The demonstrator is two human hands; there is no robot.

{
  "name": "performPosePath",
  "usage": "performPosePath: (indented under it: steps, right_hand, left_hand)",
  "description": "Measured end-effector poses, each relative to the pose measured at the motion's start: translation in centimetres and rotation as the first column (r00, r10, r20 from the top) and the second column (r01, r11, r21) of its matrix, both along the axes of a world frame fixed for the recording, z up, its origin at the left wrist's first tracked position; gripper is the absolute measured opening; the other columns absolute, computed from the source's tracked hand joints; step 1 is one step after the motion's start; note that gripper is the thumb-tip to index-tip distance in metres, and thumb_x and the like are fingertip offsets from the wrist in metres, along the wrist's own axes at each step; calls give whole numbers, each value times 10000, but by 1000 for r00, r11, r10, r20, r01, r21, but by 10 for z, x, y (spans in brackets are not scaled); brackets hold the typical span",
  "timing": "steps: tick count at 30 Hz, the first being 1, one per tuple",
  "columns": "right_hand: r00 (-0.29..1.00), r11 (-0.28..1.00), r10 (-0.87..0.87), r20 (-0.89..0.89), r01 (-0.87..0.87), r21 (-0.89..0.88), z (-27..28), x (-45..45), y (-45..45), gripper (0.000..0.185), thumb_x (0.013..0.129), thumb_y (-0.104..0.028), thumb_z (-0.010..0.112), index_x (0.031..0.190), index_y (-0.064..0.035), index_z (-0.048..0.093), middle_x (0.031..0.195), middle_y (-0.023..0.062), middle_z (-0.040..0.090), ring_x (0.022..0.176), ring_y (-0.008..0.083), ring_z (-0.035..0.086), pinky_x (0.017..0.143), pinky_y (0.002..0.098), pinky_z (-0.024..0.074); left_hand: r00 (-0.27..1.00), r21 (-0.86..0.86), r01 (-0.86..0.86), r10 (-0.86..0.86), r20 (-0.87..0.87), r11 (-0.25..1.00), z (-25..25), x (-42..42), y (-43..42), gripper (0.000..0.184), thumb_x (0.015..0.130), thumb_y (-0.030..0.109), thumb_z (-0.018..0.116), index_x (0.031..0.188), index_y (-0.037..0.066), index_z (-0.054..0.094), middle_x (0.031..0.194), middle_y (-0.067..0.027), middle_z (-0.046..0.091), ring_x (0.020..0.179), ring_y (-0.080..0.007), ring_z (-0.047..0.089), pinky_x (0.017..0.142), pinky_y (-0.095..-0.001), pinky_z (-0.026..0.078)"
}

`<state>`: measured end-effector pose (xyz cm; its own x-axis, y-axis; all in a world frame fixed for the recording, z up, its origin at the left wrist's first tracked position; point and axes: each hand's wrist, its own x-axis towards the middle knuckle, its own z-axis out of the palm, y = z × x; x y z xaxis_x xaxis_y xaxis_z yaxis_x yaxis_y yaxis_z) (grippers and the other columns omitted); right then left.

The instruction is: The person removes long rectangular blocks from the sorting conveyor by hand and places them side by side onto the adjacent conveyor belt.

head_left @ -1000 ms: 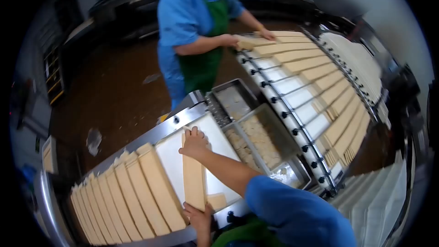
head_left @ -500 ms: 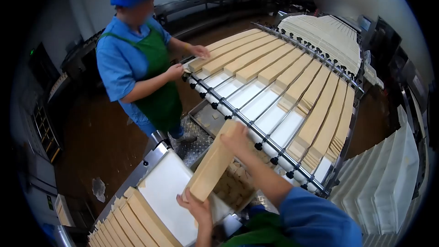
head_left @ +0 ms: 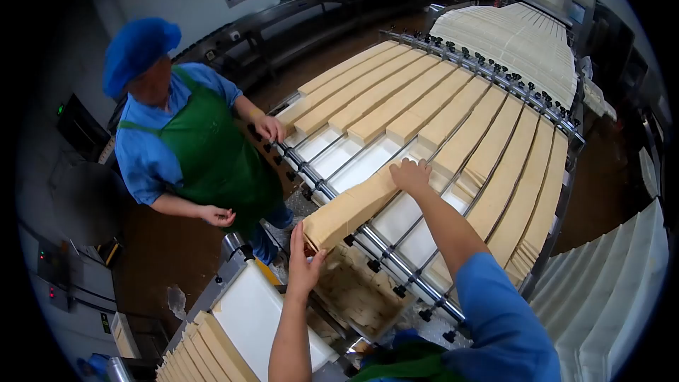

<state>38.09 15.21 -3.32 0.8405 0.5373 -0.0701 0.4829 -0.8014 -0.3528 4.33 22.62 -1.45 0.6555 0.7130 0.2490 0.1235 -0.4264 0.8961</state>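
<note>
A long pale stack of thin sheets [head_left: 350,209] lies across the front rail of the slotted conveyor, held by both my hands. My left hand [head_left: 304,265] supports its near end, with the fingers along the side. My right hand [head_left: 412,175] grips its far end, above the white belt. Beyond it, rows of similar stacks [head_left: 396,92] lie in lanes divided by thin metal rods. The far end of the held stack is close to the stacks in the middle lanes; whether they touch cannot be told.
A co-worker [head_left: 205,148] in a blue cap and green apron stands at the conveyor's left side. Below the rail [head_left: 385,247] is a bin of scraps [head_left: 361,290]. More stacks [head_left: 212,346] stand on the lower-left belt [head_left: 258,311]. Corrugated white sheets [head_left: 608,276] are at right.
Both my hands have carried the stack from the lower-left belt up and right, over the scrap bin, to the slotted conveyor. The co-worker's one hand has come away from the conveyor.
</note>
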Motion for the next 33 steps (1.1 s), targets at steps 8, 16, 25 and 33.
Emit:
performPosePath:
  steps: [8,16,25,33]
  right_hand:
    - [980,998,13,-197,-26,-60,-11,51,15,611,888,-412,311,1265,34,489,1333,215,481,1260,391,383,1055,502,219]
    - [994,996,-84,-73,81,-47,-16,49,11,624,907,-382,303,1353,43,405,1484,240,281,1372,365,247,1114,469,150]
    - [935,782,323,144,-349,516,-12,-72,18,532,836,-361,563,1285,-81,515,1403,185,402,1309,384,332,1060,548,213]
    - [711,688,528,465,-678,257,-15,-123,20,258,837,-138,555,1019,-199,727,1488,80,340,1289,360,371,973,482,304]
  left_hand:
    - [995,65,49,-43,-92,997,-21,22,2,725,828,-7,575,1458,25,218,1447,-194,316,1296,-283,392,1020,-341,389]
    - [993,-235,118,-113,35,965,-32,59,4,737,857,-70,565,1477,21,177,1411,-131,382,1243,-208,443,1026,-308,371]
    - [999,-7,-34,34,27,999,-57,112,-9,608,856,-90,432,1437,-16,270,1426,-165,381,1256,-229,442,1035,-297,348]
    - [888,-228,-441,458,28,868,-47,26,-47,588,769,-72,409,1355,-19,400,1289,-168,519,1185,-239,510,1022,-309,372]
